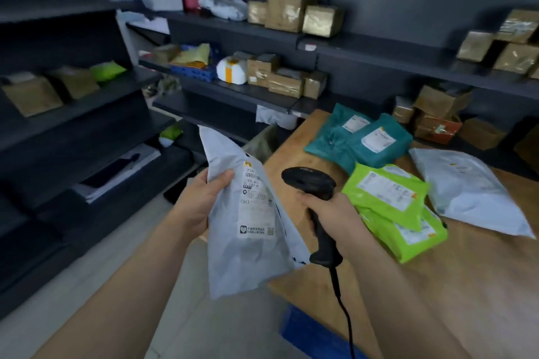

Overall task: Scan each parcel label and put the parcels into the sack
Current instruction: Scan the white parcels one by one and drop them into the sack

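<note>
Currently: a blue flat thing (315, 335) sits at the bottom edge of frame, below the near edge of the tabletop (437, 285); can't tell what it is. A black cable (345, 315) runs up across it into the scanner (322, 237) handle.

Right grip (329, 210) is wrapped around that handle, centre of frame, with the scanner head pointing left toward the parcel. Left grip (201, 201) is clamped on the left edge of a grey poly parcel (248, 256), thumb on the front face, fingers behind. The parcel is held upright in the air, left of the tabletop and over the floor. Its white label (256, 207) faces the camera. The scanner head is just beside the parcel's right edge, and a gap shows between them.

On the tabletop, right of the scanner: two lime-green parcels (388, 195), labels up, the top one overlapping the lower. Further right, a second grey parcel (472, 195) lies flat. Behind those, toward the far edge, two teal parcels (376, 143) overlap, labels up.

Background: dark shelving (233, 90) spans the upper frame, loaded with taped cardboard boxes (285, 13) and a few soft bags. It's blurred, so no label detail is readable there.
</note>
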